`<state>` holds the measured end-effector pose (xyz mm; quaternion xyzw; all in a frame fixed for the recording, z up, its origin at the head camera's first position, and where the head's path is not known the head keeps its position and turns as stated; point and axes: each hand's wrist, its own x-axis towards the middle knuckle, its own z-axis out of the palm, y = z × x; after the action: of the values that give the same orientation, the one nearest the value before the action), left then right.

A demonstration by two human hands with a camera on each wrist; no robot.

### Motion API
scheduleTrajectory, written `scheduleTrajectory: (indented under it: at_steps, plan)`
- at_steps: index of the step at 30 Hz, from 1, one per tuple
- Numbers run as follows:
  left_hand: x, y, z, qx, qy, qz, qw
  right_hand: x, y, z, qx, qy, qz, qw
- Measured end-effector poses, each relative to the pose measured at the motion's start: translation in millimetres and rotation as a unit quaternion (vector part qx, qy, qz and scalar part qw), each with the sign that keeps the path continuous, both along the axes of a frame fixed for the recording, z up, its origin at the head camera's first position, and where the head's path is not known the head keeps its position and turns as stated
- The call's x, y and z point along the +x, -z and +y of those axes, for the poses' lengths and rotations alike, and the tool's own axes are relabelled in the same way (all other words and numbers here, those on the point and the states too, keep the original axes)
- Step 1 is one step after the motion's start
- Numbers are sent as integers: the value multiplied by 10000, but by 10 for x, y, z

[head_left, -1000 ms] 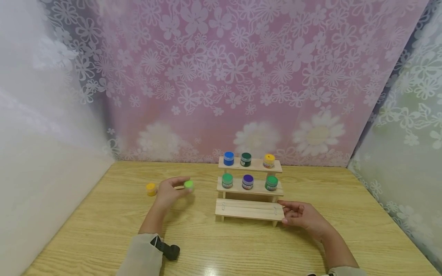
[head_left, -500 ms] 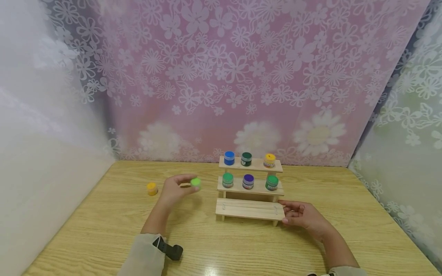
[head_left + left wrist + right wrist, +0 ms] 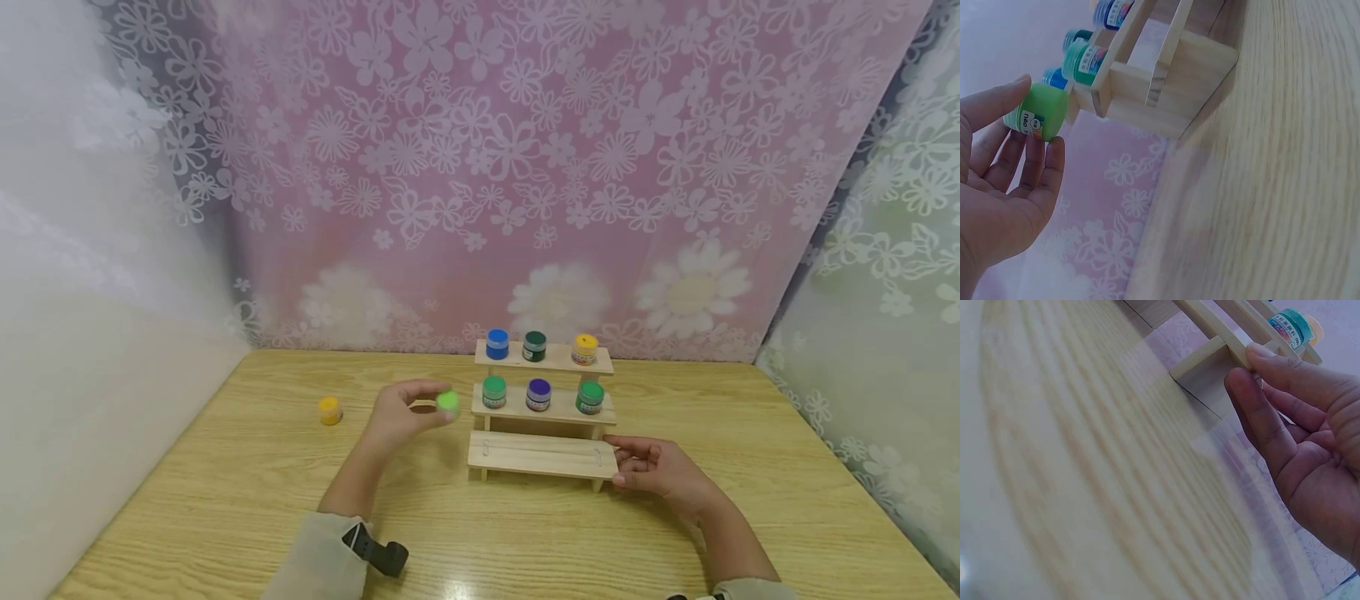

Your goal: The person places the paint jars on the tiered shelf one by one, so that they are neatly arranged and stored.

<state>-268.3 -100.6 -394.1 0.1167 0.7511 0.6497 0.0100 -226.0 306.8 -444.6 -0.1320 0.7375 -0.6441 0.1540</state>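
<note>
My left hand [image 3: 401, 414] pinches a light green paint jar [image 3: 447, 404] between thumb and fingers, just left of a three-step wooden stand [image 3: 543, 454]. The left wrist view shows the jar's label [image 3: 1027, 122] and its lid tipped sideways. At the stand's lowest step, my right hand [image 3: 660, 473] grips the right end with thumb and fingertips. On the middle step stand a light green-teal jar [image 3: 494, 392], a purple jar [image 3: 538, 395] and a green jar [image 3: 590, 397]. The top step bears a blue jar [image 3: 497, 344], a dark green jar [image 3: 534, 346] and a yellow jar [image 3: 585, 349].
A yellow-orange paint jar [image 3: 330, 411] stands on the wooden table [image 3: 450, 542], left of my left hand. Behind the table hangs a pink flowered curtain [image 3: 480, 167], with pale panels at both sides.
My left hand has moved right with the light green jar, closer to the stand. The right hand has stayed at the lowest step.
</note>
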Motion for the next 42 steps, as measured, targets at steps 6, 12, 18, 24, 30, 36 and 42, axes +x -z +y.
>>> scheduleTrajectory:
  at_steps: [6, 12, 18, 24, 30, 36, 42]
  plan:
    - [57, -22, 86, 34, 207, -63, 9998, 1, 7, 1, 34, 5, -5, 10000]
    - [92, 0, 183, 44, 424, 139, 9990, -13, 19, -4, 78, 34, -35, 10000]
    - [115, 35, 271, -95, 415, 248, 9988, -19, 24, -10, 83, 45, -75, 9999]
    - [128, 66, 345, -69, 542, 326, 9980, -20, 18, -12, 90, 52, -77, 9999]
    - [152, 87, 414, -73, 631, 285, 9976, -12, 10, -12, 95, 71, -66, 9999]
    - [192, 106, 474, 26, 642, 201, 9977, 0, 5, -16, 29, 27, -80, 10000]
    - [228, 133, 551, -35, 761, 117, 9970, 5, -5, -16, 53, 19, -22, 10000]
